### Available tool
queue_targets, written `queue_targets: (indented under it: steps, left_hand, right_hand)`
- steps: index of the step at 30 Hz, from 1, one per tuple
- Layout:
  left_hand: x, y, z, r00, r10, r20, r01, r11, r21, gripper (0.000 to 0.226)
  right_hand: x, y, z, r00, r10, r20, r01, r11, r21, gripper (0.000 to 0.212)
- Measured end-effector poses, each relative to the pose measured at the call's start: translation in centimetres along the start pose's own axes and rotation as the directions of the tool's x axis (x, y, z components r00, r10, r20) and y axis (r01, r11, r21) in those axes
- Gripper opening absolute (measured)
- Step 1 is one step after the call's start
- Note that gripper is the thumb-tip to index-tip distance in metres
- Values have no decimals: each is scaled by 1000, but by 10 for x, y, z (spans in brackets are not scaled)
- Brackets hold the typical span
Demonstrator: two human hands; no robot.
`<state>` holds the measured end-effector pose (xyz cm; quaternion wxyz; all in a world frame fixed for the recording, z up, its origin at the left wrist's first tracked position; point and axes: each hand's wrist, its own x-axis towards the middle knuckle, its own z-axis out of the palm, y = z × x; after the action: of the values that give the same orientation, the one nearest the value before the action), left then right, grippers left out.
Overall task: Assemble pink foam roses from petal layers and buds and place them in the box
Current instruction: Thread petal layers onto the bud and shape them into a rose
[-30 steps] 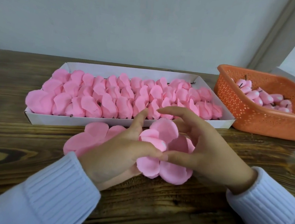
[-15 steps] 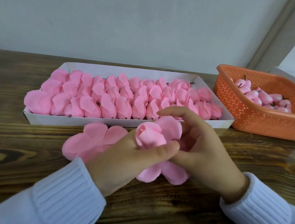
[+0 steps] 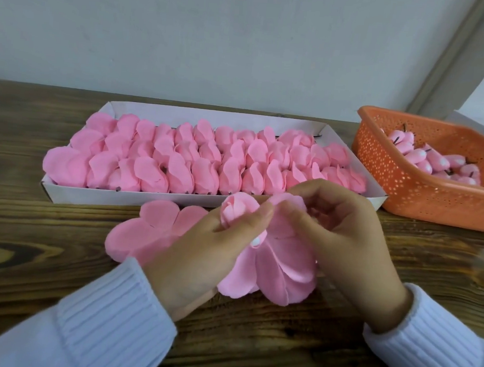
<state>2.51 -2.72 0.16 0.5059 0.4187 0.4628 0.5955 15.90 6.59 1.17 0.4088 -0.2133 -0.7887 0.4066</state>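
Head view. My left hand (image 3: 208, 253) pinches a pink bud (image 3: 237, 210) between thumb and fingers, bud upright, just in front of the box's near wall. My right hand (image 3: 343, 245) is curled around a petal layer (image 3: 274, 271), fingertips on its upper petals; the layer hangs down between both hands, touching the bud's base. Spare petal layers (image 3: 149, 230) lie flat on the wooden table (image 3: 26, 223) at 9 o'clock from my left hand. White box (image 3: 146, 197) at 12 o'clock holds rows of finished roses (image 3: 208, 157). Orange basket (image 3: 426, 199) at 2 o'clock holds more buds (image 3: 430, 163).
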Motion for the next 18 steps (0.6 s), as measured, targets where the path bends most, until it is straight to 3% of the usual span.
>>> queue_targets:
  steps: [1, 5, 8, 15, 18]
  left_hand:
    - [1, -2, -2, 1000, -8, -21, 8, 1000, 9, 47]
    - [2, 1, -2, 999, 38, 29, -38, 999, -3, 33]
    - [0, 0, -2, 989, 117, 87, -129, 982, 141, 34]
    - [-4, 3, -2, 968, 176, 180, -229, 914, 335, 15]
    - [-4, 2, -3, 962, 197, 189, -252, 905, 343, 22]
  right_hand:
    - [0, 0, 0, 1000, -25, -8, 25, 1000, -12, 12]
    - [-2, -3, 1, 989, -146, -7, 145, 987, -68, 15]
    - [-4, -6, 1, 978, -205, -27, 203, 976, -77, 22]
    - [-8, -12, 4, 982, -182, -47, 184, 982, 53, 19]
    - [-7, -12, 3, 984, -162, -75, 167, 984, 68, 19]
